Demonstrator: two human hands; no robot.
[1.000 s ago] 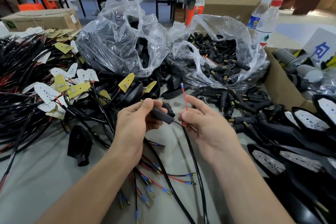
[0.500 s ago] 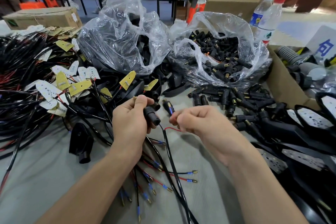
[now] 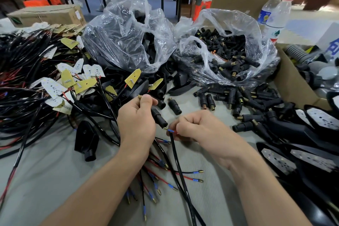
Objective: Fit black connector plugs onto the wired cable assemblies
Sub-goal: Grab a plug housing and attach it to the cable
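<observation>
Gripped black connector plug [image 3: 158,118] in curled left hand [image 3: 136,124] at frame centre. Pinched blue-sleeved terminal [image 3: 170,130] of cable [image 3: 176,154] in right hand [image 3: 200,130], just beside plug's lower opening. Judged necessary: pin aligned with bore, pushed straight, unbent.

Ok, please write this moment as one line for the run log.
step: fitting plug | left hand: holds black connector plug | right hand: pinches blue-sleeved wire end at plug opening | status: sleeve outside plug
</observation>
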